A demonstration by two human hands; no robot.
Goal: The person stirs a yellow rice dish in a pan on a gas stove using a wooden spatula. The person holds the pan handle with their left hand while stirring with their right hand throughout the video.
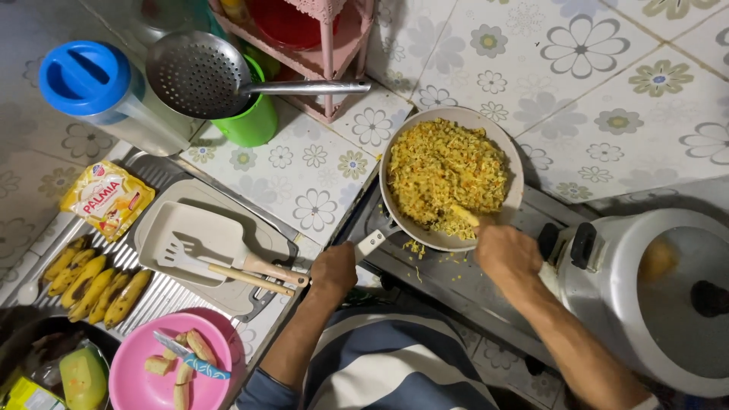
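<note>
R hand is fisted tight around a pale wooden utensil, fingers pressed shut on the shaft; only the tip end shows past the knuckles, stuck into the near edge of the yellow chopped food. Utensil long axis runs from the fist up-left toward the pan centre, so the food lies up and left of the grip, touching the tip. L hand is wrapped closed on the pan handle, whose pale end pokes out of the fist. Handle axis runs diag from L hand up-right into the pan, i.e. it points down-left from the bowl toward the person. R hand is nearer the food; L hand is outside the rim, just beside the pan's lower-left edge. Pan sits on a dark stove, few crumbs spilled just below its rim. Right of the pan: metal cooker pot w/ lid, near but apart. Left of the pan, past the tiled counter strip: grey tray w/ slotted turner; further left small bananas, pink bowl w/ peeled pieces and knife. Up-left of the pan: perforated skimmer resting over a green cup, blue-lidded jug beyond.
</note>
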